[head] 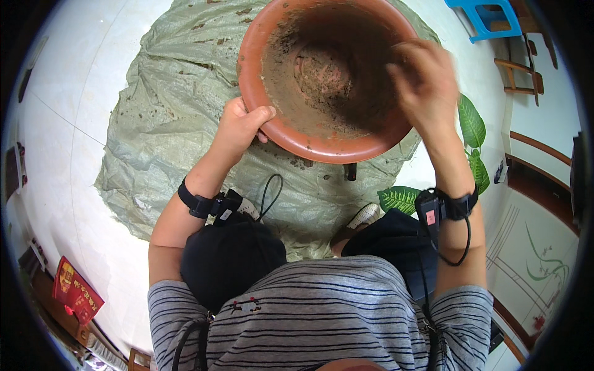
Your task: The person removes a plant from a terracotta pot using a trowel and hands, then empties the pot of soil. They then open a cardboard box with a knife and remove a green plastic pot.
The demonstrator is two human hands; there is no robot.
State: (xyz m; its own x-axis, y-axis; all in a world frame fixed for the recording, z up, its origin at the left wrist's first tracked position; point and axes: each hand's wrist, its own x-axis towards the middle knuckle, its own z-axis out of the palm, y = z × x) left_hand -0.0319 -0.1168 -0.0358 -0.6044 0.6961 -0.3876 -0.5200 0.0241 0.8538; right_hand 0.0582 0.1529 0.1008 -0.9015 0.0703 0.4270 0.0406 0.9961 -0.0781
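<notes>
A terracotta-coloured plant pot [320, 150] is tipped so that its mouth faces me, and brown soil clings to its inner wall and base. My left hand [241, 121] grips the pot's rim at the lower left, thumb on top of the lip. On the opposite side, my right hand [424, 83] is blurred over the right rim, its fingers bent in towards the pot's inside. Whether those fingers touch the wall or hold anything cannot be made out. Beneath the pot spreads a wrinkled grey-green woven plastic sheet [153, 125] scattered with crumbs of soil.
Green variegated leaves [472, 121] stand close to my right forearm. A dark handle-like object [351, 171] pokes out from under the pot. A blue plastic stool [487, 21] is at the upper right, and a red printed bag [78, 292] lies at lower left.
</notes>
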